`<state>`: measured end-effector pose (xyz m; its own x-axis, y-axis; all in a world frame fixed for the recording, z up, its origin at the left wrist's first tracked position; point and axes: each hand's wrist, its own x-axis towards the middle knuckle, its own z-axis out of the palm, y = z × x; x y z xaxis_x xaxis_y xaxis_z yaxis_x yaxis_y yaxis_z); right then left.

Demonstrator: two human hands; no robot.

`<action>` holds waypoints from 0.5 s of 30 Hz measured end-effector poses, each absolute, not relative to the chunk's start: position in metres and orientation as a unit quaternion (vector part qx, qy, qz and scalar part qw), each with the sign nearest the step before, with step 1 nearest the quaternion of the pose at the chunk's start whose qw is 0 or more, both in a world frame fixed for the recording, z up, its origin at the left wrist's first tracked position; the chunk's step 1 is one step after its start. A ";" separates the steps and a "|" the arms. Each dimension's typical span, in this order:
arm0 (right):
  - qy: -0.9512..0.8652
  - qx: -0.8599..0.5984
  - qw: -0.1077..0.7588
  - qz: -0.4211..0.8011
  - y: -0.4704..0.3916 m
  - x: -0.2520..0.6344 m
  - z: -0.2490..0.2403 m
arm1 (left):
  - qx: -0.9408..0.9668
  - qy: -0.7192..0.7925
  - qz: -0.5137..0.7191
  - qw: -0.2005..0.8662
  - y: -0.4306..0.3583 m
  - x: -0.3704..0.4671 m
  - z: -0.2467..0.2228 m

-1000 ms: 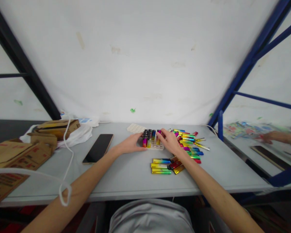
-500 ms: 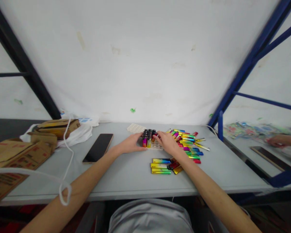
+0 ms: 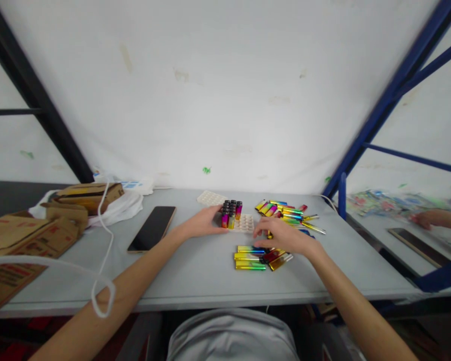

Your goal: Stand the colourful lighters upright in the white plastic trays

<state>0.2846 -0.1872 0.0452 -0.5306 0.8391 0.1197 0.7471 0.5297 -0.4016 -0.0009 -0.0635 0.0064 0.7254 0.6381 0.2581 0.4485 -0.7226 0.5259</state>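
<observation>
Several shiny coloured lighters (image 3: 231, 215) with black tops stand upright, packed in the left part of a white tray (image 3: 244, 224) with round holes. My left hand (image 3: 206, 221) grips the left end of this tray, thumb along the front and fingers behind the lighters. Over the table to the right, my right hand (image 3: 278, 234) is curled loosely with its fingers apart, and I see nothing held in it. Below it lies a group of yellow, green and red lighters (image 3: 250, 258). A larger loose pile of lighters (image 3: 291, 213) lies beyond it, partly hidden by the hand.
A second white holed tray (image 3: 211, 198) lies behind. On the left are a phone (image 3: 153, 229), opened cardboard boxes (image 3: 33, 233), a white plastic bag (image 3: 130, 208) and a white cable (image 3: 110, 245). A blue metal frame (image 3: 372, 120) stands right; beyond it, another person's hand (image 3: 430, 219) shows.
My right hand has left the upright lighters and moved right and slightly toward me, over the loose lighters. The tray's bare holes now show. My left hand stays in place.
</observation>
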 end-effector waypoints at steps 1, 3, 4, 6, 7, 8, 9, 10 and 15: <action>-0.861 -0.467 0.139 0.147 -0.192 0.285 0.044 | 0.902 0.301 0.218 0.218 -0.063 -0.001 0.006; -0.860 -0.482 0.113 0.128 -0.196 0.284 0.040 | 0.902 0.300 0.221 0.217 -0.062 -0.001 0.005; -0.859 -0.487 0.104 0.118 -0.196 0.283 0.038 | 0.903 0.299 0.221 0.216 -0.062 -0.001 0.004; -0.862 -0.486 0.096 0.109 -0.192 0.281 0.035 | 0.904 0.296 0.222 0.215 -0.062 -0.001 0.004; -0.863 -0.482 0.099 0.113 -0.190 0.280 0.033 | 0.904 0.295 0.222 0.216 -0.061 -0.001 0.004; -0.864 -0.478 0.106 0.121 -0.187 0.280 0.033 | 0.904 0.293 0.223 0.217 -0.061 -0.001 0.004; -0.862 -0.475 0.116 0.133 -0.184 0.280 0.032 | 0.904 0.292 0.224 0.219 -0.061 -0.001 0.004; -0.858 -0.476 0.126 0.147 -0.181 0.280 0.032 | 0.904 0.291 0.225 0.220 -0.062 -0.001 0.004; -0.826 -0.471 0.218 0.219 -0.174 0.283 0.035 | 0.905 0.286 0.221 0.225 -0.062 -0.001 0.005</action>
